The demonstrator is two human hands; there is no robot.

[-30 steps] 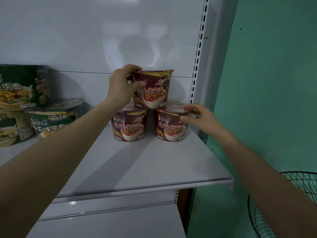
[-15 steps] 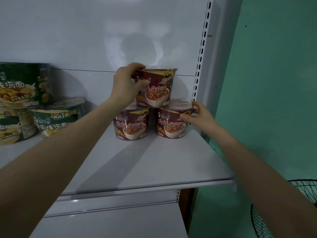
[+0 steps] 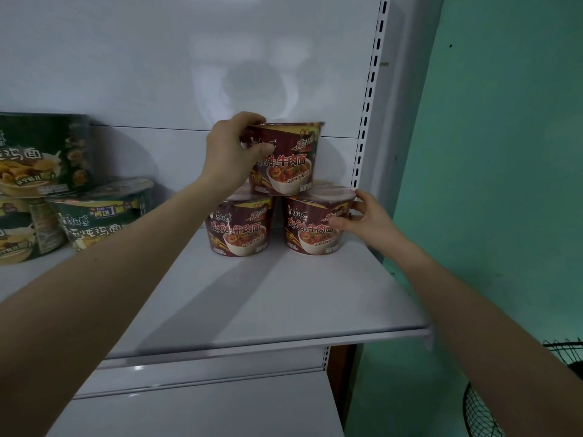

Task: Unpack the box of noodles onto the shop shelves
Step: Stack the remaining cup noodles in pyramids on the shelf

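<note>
**While a three-bowl stack is steadied: red beef noodle bowls, white shelf**

While the stack is being settled, three red beef noodle bowls are recorded on the white shelf (image 3: 284,304), all just left of the slotted upright (image 3: 367,115). The lower right bowl (image 3: 310,227) is stood nearest the upright, with the lower left bowl (image 3: 241,228) just beside it, farther from the upright. The top bowl (image 3: 290,159) is bridged across both lids, labels faced outward, presumably for display.

The top bowl is gripped at its rim by the left hand (image 3: 232,156), thumb on the front wall, fingers curled over the lid edge, arm stretched up and forward. The lower right bowl is clasped on its upright-facing side by the right hand (image 3: 362,220), thumb in front, fingers behind; this is judged to be bracing against a slide.

Green chicken noodle bowls (image 3: 94,216) are kept well left of the upright. No box is seen.
</note>
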